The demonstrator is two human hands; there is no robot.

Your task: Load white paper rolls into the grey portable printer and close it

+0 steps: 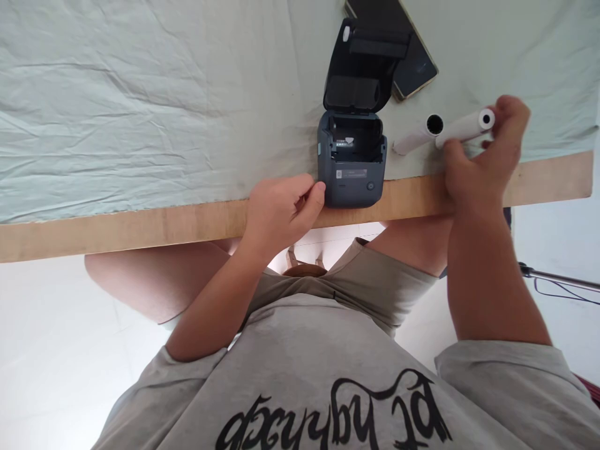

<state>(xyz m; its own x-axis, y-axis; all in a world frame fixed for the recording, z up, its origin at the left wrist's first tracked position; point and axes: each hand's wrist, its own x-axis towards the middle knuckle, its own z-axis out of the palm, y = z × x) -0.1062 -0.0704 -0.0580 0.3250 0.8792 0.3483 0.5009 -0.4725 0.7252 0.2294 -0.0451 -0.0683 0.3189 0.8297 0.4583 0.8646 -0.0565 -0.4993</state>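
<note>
A small dark blue printer (352,178) stands at the table's front edge with its black lid (354,78) raised and its paper bay exposed. My left hand (285,212) is closed, thumb and forefinger pressed together at the printer's lower left side. To the right of the printer, my right hand (485,150) grips a white paper roll (464,129), thumb on the near end and fingers round the far end. Just left of that roll lies another white roll (415,137) with a dark, toothed core opening.
A dark phone (415,59) with a gold edge lies behind the printer, partly covered by the raised lid. Pale green cloth covers the table, and a bare wooden strip (197,224) runs along the front edge. A metal rod (562,278) is at the far right.
</note>
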